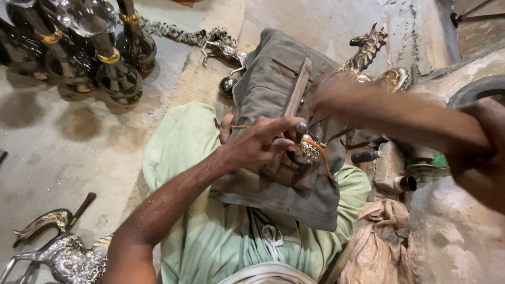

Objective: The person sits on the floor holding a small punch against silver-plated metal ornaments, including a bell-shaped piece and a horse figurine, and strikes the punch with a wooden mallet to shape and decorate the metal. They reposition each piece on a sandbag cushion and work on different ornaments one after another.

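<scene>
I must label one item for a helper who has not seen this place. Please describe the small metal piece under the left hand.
Find the grey cloth pad across the person's lap. On it, the left hand holds a punch against a small round engraved metal piece, wrapped by an orange cord. Unlike the bird figures on the floor, it is ball-shaped.

One view only is given, taken from a head-worn camera and aimed steeply down at the lap and floor. The hands are seen close up near the centre. The frame is tilted, and no second view is provided.
</scene>
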